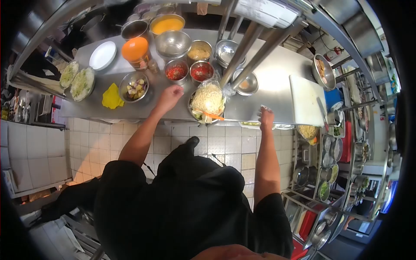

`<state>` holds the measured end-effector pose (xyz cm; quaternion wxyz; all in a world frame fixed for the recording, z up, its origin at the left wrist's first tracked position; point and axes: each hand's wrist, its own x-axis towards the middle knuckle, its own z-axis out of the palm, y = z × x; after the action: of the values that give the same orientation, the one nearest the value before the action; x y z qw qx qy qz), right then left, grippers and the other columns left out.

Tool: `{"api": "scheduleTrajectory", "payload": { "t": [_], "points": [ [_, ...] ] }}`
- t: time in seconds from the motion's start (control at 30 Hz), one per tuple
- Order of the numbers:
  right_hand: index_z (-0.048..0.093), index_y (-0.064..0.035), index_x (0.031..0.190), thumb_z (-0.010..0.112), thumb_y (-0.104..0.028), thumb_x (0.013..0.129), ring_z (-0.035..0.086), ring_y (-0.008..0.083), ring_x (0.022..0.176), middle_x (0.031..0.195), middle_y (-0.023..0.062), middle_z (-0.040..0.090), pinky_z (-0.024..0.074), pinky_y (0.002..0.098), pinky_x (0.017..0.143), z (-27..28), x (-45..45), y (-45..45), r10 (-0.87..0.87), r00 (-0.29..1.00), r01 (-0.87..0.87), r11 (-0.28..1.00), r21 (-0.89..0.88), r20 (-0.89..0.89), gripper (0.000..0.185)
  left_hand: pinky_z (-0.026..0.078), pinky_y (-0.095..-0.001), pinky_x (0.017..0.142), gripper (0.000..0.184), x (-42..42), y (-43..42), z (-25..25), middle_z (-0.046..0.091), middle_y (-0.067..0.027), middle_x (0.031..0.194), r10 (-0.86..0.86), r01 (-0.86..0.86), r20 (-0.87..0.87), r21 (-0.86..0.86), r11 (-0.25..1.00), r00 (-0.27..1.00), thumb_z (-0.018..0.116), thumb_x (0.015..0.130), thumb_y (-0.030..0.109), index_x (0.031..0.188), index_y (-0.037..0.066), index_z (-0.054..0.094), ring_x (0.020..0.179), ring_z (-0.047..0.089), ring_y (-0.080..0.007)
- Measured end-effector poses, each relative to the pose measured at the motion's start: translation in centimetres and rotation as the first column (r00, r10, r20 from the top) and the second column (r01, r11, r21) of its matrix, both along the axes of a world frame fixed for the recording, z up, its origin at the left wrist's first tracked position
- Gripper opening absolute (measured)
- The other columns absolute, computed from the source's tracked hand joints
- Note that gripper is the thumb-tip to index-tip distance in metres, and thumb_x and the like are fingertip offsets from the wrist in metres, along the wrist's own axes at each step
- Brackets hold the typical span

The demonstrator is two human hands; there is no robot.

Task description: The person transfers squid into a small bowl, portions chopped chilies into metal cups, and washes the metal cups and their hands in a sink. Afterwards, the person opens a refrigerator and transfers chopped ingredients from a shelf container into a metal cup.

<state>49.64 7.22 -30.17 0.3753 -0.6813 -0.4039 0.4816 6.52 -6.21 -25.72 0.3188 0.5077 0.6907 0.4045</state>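
My left hand (173, 92) is over the steel counter, just below a steel bowl of chopped red peppers or chilies (176, 72). Its fingers are pressed together, and whatever they hold, if anything, is too small to make out. To its right stands a bowl heaped with pale noodles (208, 99), with greens underneath and an orange strip, perhaps carrot, at its front. My right hand (266, 116) is at the counter's front edge, right of that bowl. Its fingers look slightly apart, with whitish bits on them, and it grips nothing visible.
A bowl of cut vegetables (134, 87), a yellow cloth (113, 96) and an orange tub (135, 50) stand on the left. A second red-filled bowl (202, 71) sits behind the noodles. Metal posts (249, 47) rise from the counter. A white cutting board (308, 99) carries a knife (321, 108).
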Motion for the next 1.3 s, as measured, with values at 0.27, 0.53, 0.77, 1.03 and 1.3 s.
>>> {"api": "scheduleTrajectory", "payload": {
  "t": [0.27, 0.53, 0.77, 1.03, 1.3],
  "points": [
    [0.065, -0.0003, 0.094, 0.070, -0.027, 0.078, 0.059, 0.0167, 0.065, 0.077, 0.0099, 0.064, 0.0440, 0.0317, 0.050, -3.2, -3.4, 8.5, 0.021, 0.929, -0.057, 0.995, 0.088, 0.369, 0.031, 0.038, -0.0416, 0.100, 0.025, 1.2, 12.7, -0.3, 0.061, -0.0196, 0.111, -0.583, 0.537, -0.664, -0.311, 0.784, 0.467, 0.057, 0.076, 0.003, 0.098, -0.002, 0.066, 0.107, 0.057, -0.0321],
    [0.066, 0.0035, 0.089, 0.078, -0.032, 0.065, 0.064, 0.0395, 0.088, 0.091, 0.0236, 0.067, 0.0503, 0.0428, 0.076, -1.2, -6.2, 8.1, -0.017, 0.759, -0.086, 0.988, 0.127, 0.651, 0.044, 0.035, -0.0423, 0.096, 0.016, 1.0, 15.9, -1.9, 0.068, -0.0143, 0.092, -0.699, 0.537, -0.638, -0.485, 0.691, 0.323, 0.057, 0.075, 0.006, 0.082, 0.002, 0.071, 0.106, 0.059, -0.0268],
    [0.066, 0.0034, 0.072, 0.075, -0.030, 0.067, 0.062, 0.0292, 0.065, 0.070, 0.0174, 0.065, 0.0489, 0.0386, 0.062, -3.2, -5.2, 8.7, 0.004, 0.789, -0.074, 0.993, 0.088, 0.614, 0.035, 0.033, -0.0392, 0.086, 0.010, -0.5, 13.7, -2.3, 0.061, -0.0045, 0.077, -0.389, 0.658, -0.808, -0.002, 0.753, 0.443, 0.065, 0.074, 0.017, 0.068, 0.010, 0.065, 0.089, 0.055, -0.0212],
    [0.062, 0.0050, 0.065, 0.071, -0.026, 0.071, 0.054, 0.0185, 0.050, 0.057, 0.0107, 0.058, 0.0424, 0.0344, 0.047, -3.7, -5.2, 8.8, -0.105, 0.939, 0.097, 0.994, 0.042, 0.328, 0.033, 0.033, -0.0416, 0.092, 0.013, -0.4, 13.5, -0.4, 0.058, -0.0050, 0.073, -0.437, 0.620, -0.590, 0.141, 0.772, 0.679, 0.068, 0.075, 0.016, 0.071, 0.006, 0.061, 0.083, 0.055, -0.0222],
    [0.061, 0.0025, 0.070, 0.067, -0.023, 0.076, 0.049, 0.0185, 0.050, 0.061, 0.0076, 0.055, 0.0396, 0.0353, 0.045, -0.1, -3.6, 7.3, -0.191, 0.977, 0.187, 0.981, -0.046, -0.099, 0.027, 0.034, -0.0411, 0.092, 0.009, 0.6, 13.0, 1.6, 0.056, -0.0048, 0.073, -0.412, 0.659, -0.665, 0.163, 0.734, 0.623, 0.067, 0.073, 0.011, 0.070, 0.006, 0.060, 0.082, 0.055, -0.0225]
  ]
}}
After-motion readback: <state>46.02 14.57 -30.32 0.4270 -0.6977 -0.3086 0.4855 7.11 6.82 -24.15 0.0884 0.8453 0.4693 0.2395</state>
